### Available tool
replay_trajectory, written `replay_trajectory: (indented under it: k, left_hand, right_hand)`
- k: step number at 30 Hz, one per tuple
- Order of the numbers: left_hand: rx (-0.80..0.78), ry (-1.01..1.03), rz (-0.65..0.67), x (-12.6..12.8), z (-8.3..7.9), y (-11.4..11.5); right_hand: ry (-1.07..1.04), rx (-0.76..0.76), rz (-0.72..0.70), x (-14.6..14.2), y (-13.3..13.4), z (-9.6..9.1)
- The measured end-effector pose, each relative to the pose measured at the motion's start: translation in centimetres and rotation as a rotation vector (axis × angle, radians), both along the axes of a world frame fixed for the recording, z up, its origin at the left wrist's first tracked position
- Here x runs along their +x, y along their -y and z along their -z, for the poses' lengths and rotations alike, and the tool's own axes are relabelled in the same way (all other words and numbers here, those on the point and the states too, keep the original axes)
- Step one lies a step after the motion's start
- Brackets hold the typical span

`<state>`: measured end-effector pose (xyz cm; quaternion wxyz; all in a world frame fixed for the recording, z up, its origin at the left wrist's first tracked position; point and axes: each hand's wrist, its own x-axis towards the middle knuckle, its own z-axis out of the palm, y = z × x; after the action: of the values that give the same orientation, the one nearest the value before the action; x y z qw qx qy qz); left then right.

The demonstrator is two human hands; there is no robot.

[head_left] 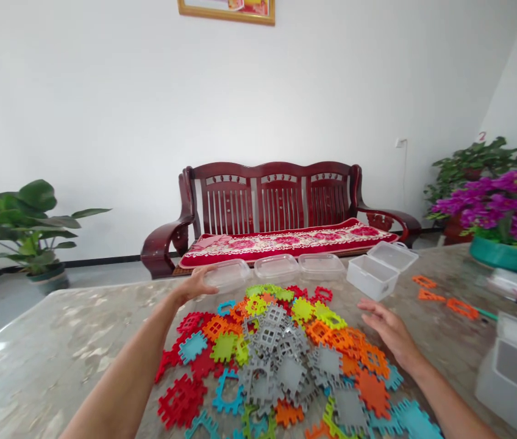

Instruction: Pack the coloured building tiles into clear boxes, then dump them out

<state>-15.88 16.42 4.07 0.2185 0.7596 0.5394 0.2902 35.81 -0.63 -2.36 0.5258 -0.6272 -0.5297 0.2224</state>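
Observation:
My left hand is at the far side of the table, its thumb and fingers around the left end of a shallow clear plastic container. My right hand is held out with its fingers apart and nothing in it, at the right of a large pile of interlocking plastic pieces. Grey pieces lie heaped in the middle. Around them are red pieces, orange pieces, yellow-green pieces and blue pieces. Some have cut-out windows or frames, others are solid.
Two more shallow clear containers, a middle one and a right one, line the far edge. Beside them an open lidded box stands. At right are loose orange pieces, another box and a flower pot. Beyond is a wooden bench.

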Motion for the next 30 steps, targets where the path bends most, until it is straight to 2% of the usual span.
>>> replay_trajectory:
  k: [6,14,21,24,27,29,30]
  left_hand:
    - [-0.039,0.013,0.084,0.3,0.2,-0.7]
    - [-0.072,-0.003,0.132,0.8,0.4,-1.5]
    - [0.003,0.010,0.036,1.3,1.0,-1.5]
    - [0.094,0.053,-0.073,1.0,1.2,-0.7]
    - [0.195,0.109,-0.168,1.1,1.0,1.1]
    - [0.234,0.139,-0.165,2.0,0.8,3.1]
    - [0.238,0.149,-0.121,2.8,0.6,4.2]
  right_hand:
    - [0.014,0.001,-0.001,0.0,-0.1,0.2]
    - [0.029,-0.015,-0.020,-0.1,0.0,-0.1]
    - [0.021,0.014,-0.017,0.3,-0.5,1.0]
    - [0.031,0.039,-0.024,0.5,-0.5,1.4]
    - [0.055,0.031,-0.036,0.6,-0.5,1.6]
    - [0.086,0.007,-0.051,0.3,-0.6,1.5]
    - [0.110,-0.011,-0.063,0.2,-0.7,1.4]
